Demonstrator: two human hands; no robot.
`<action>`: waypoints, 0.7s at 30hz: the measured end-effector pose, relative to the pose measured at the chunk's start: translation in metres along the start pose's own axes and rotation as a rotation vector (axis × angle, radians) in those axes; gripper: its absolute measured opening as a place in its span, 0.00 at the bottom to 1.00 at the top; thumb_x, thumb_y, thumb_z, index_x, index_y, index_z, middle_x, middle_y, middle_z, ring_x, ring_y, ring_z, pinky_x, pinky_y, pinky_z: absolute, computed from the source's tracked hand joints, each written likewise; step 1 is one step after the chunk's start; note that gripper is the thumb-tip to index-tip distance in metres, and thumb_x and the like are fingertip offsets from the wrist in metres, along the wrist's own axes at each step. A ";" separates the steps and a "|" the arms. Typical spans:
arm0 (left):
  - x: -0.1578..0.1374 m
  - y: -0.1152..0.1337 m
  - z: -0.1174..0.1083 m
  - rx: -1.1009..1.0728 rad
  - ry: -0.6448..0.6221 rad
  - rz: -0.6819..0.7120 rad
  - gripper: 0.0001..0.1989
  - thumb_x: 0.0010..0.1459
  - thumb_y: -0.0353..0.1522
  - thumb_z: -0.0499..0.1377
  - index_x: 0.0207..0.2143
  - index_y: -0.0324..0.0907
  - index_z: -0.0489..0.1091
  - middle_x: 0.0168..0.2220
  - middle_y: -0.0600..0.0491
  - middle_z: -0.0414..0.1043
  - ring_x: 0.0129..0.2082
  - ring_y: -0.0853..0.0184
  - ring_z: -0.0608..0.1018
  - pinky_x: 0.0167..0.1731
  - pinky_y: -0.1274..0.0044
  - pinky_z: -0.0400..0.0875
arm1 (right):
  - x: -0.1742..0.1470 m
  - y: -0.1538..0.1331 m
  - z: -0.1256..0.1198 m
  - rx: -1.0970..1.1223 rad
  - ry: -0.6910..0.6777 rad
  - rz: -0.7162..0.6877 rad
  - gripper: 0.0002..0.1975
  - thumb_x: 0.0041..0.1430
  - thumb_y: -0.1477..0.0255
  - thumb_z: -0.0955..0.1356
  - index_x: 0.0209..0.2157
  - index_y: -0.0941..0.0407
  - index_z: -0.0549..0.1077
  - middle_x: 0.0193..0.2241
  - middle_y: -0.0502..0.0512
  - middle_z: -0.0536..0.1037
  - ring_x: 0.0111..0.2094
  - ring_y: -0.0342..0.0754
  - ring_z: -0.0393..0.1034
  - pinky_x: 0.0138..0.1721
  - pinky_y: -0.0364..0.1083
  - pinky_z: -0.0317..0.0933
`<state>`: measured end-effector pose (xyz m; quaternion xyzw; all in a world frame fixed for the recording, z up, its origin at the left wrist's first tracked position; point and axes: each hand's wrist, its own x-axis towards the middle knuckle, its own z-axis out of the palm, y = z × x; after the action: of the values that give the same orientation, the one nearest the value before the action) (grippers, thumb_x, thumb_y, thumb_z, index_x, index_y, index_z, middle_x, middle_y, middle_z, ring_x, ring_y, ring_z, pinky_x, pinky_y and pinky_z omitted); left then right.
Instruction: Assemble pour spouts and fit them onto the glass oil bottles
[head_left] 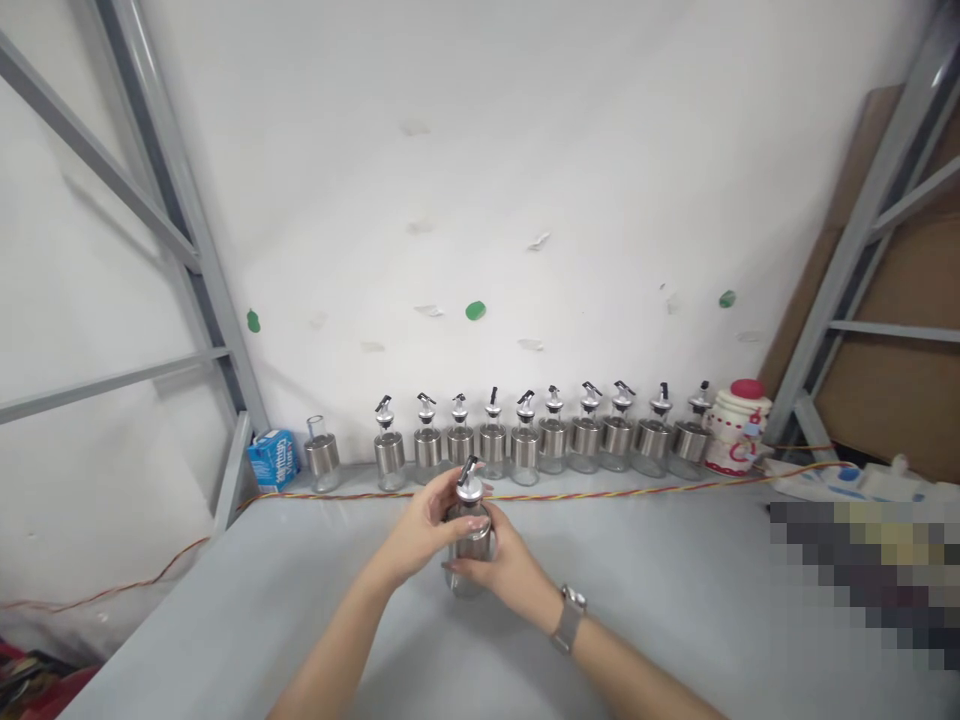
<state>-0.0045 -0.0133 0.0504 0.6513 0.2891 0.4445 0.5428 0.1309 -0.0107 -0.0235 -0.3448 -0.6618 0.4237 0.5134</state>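
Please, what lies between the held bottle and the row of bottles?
In the head view, a twisted red-yellow cable runs across, behind the held bottle and in front of the row of bottles.

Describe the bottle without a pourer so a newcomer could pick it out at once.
Find the gray table and look to its far edge, where a row of metal-sleeved glass bottles stands before the white wall. Go to the left end, just right of the blue carton. The bottle there has a bare glass neck, while every other one wears a silver pourer.
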 end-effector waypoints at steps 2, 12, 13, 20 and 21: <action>-0.001 0.001 0.008 0.023 0.083 -0.009 0.22 0.50 0.37 0.57 0.48 0.44 0.62 0.43 0.50 0.69 0.44 0.63 0.69 0.45 0.73 0.62 | -0.002 0.001 0.007 -0.021 0.066 -0.001 0.38 0.37 0.72 0.73 0.51 0.53 0.56 0.50 0.58 0.63 0.51 0.54 0.57 0.51 0.54 0.52; 0.006 -0.010 0.017 -0.179 0.265 0.023 0.11 0.46 0.34 0.57 0.34 0.39 0.71 0.36 0.50 0.73 0.40 0.62 0.72 0.42 0.74 0.63 | -0.005 -0.007 0.009 -0.002 0.061 0.033 0.28 0.38 0.72 0.72 0.43 0.57 0.61 0.42 0.56 0.69 0.43 0.53 0.64 0.42 0.51 0.60; 0.007 -0.011 0.017 -0.175 0.270 0.032 0.11 0.46 0.33 0.57 0.34 0.39 0.71 0.36 0.50 0.73 0.41 0.62 0.72 0.42 0.74 0.62 | -0.005 -0.007 0.009 -0.005 0.060 0.036 0.28 0.38 0.72 0.72 0.43 0.57 0.61 0.41 0.56 0.69 0.42 0.53 0.65 0.41 0.51 0.60; 0.002 -0.037 0.011 0.052 0.221 0.049 0.15 0.49 0.37 0.56 0.39 0.40 0.69 0.39 0.49 0.72 0.42 0.62 0.71 0.44 0.72 0.62 | -0.005 -0.006 0.005 -0.022 0.042 -0.011 0.27 0.41 0.72 0.71 0.45 0.56 0.62 0.43 0.56 0.69 0.44 0.52 0.63 0.45 0.50 0.58; -0.001 -0.041 0.009 0.136 0.203 0.053 0.17 0.47 0.36 0.58 0.40 0.40 0.68 0.40 0.49 0.71 0.43 0.61 0.70 0.45 0.72 0.61 | -0.005 -0.008 0.004 -0.020 0.008 -0.021 0.26 0.42 0.72 0.71 0.45 0.56 0.62 0.43 0.56 0.69 0.44 0.51 0.64 0.45 0.50 0.57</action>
<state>0.0075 -0.0089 0.0107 0.6457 0.3547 0.5018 0.4532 0.1283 -0.0185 -0.0188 -0.3445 -0.6676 0.4101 0.5171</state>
